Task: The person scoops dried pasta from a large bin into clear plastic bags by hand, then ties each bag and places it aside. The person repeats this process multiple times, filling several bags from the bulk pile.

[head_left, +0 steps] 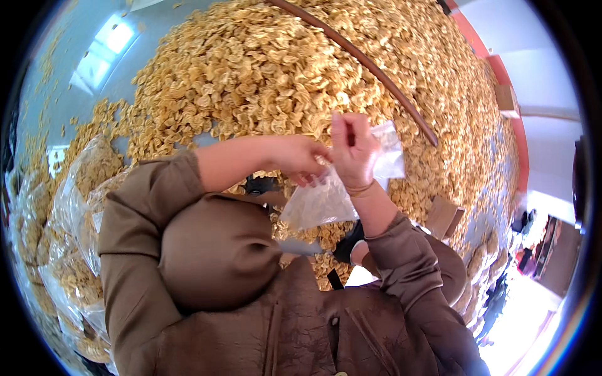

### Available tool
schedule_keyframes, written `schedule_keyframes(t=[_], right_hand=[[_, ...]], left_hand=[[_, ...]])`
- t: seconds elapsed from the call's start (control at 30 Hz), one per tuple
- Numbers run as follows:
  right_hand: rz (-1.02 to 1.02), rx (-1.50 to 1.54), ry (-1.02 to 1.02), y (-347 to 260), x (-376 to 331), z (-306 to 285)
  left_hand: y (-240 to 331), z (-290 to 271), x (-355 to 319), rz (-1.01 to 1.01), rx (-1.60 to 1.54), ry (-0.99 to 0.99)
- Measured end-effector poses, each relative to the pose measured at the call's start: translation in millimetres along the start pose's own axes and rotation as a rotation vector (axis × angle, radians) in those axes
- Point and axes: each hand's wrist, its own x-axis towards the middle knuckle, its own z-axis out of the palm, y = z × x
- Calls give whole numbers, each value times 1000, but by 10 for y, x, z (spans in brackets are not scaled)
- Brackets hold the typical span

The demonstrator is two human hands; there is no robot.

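Note:
A clear plastic bag hangs in front of me, above the heap. The fingers of my left hand are closed on its upper edge. Beside it, my right hand is raised with its fingers curled in; whatever lies in them, if anything, is hidden. More clear plastic shows beyond my right wrist, and I cannot tell if it belongs to the same bag. Golden, thin, wavy chip-like pieces lie in a large heap under and beyond both hands.
A long brown curved rod or pipe lies across the heap. Filled clear bags stand at my left. A small cardboard piece rests on the right. Scattered pieces lie on the shiny grey floor. More filled bags are farther right.

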Motion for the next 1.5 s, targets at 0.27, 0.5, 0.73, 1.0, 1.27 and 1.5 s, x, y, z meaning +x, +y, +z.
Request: schedule_keyframes(t=[0.27,0.5,0.73,1.0,1.27,1.5], right_hand=[[65,-40,25,198,-264,65],[174,-72,84,448,-100,78],[154,52,70,441,-43,121],[162,66,-18,340,-87,143],[28,-517,-1671,842,-546,-79],[304,-419,-2244,1088,-624,-131]], left_hand=[[-356,-91,-6,-64,-251,56],[-478,15,194,-123,-260,-80],[-900,-67,505,-279,-202,98],[-900,-16,402,-123,-482,-41],[-1136,-279,621,186,273,826],[-1250,-400,690,58,373,23]])
